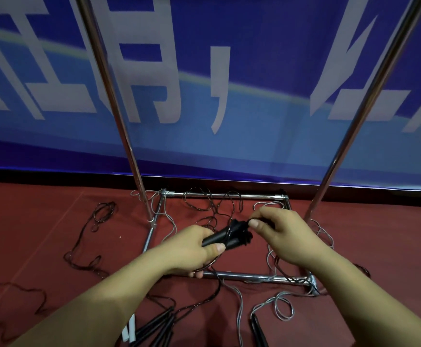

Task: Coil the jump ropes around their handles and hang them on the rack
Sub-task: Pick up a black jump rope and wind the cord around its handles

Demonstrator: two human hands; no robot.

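Smooth black handles [225, 237], thin wound cord [239, 227]

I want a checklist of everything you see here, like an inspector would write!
Surface: red floor.
Job's things: black handles partly wound with rope; rack base and two poles, nothing seen hanging.
Clutter: loose dark rope and grey rope on floor; more handles at bottom.
Hands: left hand grips the handles; right hand pinches the rope by the coil.
Cables: nothing seen besides ropes.
Surroundings: blue banner behind.
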